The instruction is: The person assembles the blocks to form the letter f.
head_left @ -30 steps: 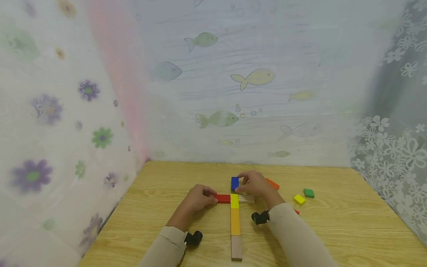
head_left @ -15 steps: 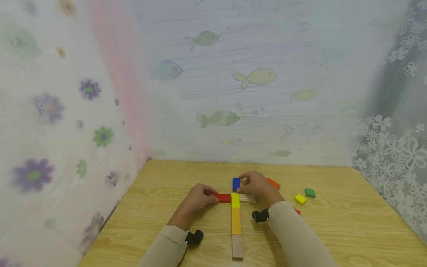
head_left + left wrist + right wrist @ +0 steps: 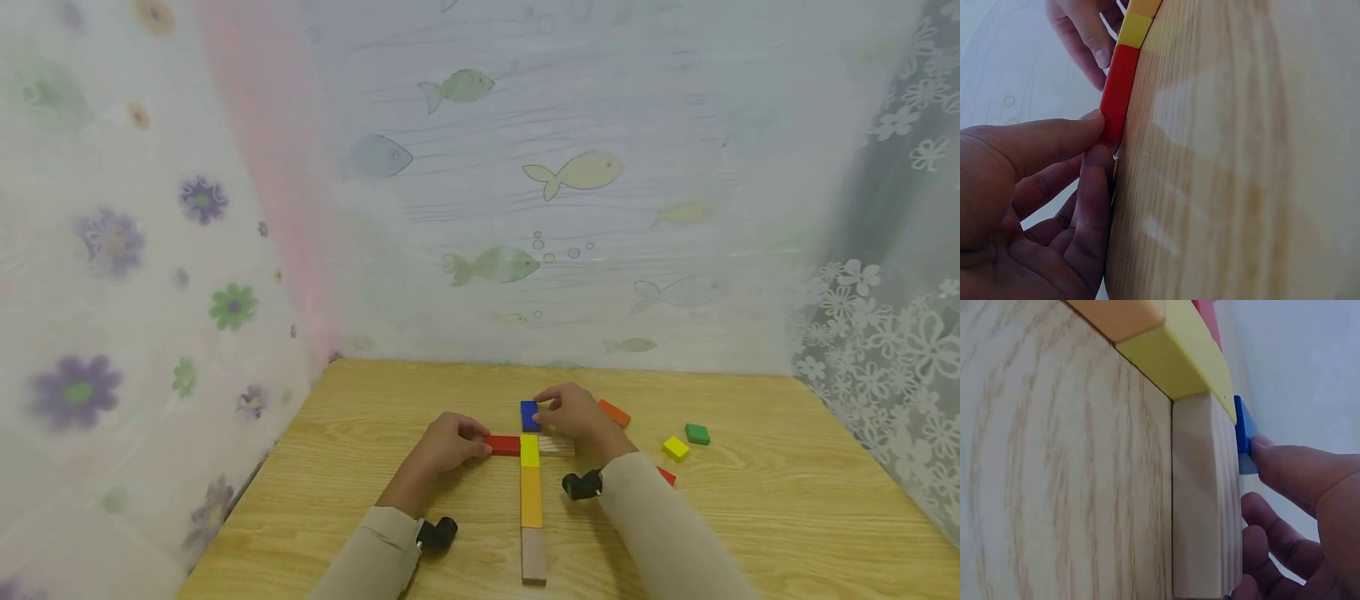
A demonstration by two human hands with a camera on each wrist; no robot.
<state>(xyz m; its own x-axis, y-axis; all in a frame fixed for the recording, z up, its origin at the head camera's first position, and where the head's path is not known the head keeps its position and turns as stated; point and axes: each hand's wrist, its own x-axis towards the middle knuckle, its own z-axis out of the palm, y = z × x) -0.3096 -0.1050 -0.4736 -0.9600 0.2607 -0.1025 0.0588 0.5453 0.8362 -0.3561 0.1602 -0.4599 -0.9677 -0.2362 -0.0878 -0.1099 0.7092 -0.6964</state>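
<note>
My left hand (image 3: 446,447) pinches the outer end of a red block (image 3: 504,446) between thumb and fingers; the block lies flat on the table. Its other end meets a small yellow block (image 3: 529,451), in line above an amber block (image 3: 531,497) and a pale wooden block (image 3: 534,556). To the right of the yellow one lies a striped wooden block (image 3: 1210,500), forming a cross arm. My right hand (image 3: 576,414) holds a blue block (image 3: 528,416) just beyond the yellow block, with a small gap between them. The right thumb presses on the blue block in the right wrist view.
Loose blocks lie to the right: an orange one (image 3: 615,413) behind the right hand, a green one (image 3: 697,433), a small yellow cube-like one (image 3: 676,449) and a red one (image 3: 667,476) partly hidden by the sleeve. A printed curtain (image 3: 480,317) borders the table's back edge.
The right thumb has shifted left onto the blue block's near right corner, and the blue block has moved slightly left. The left hand stays on the red block.
</note>
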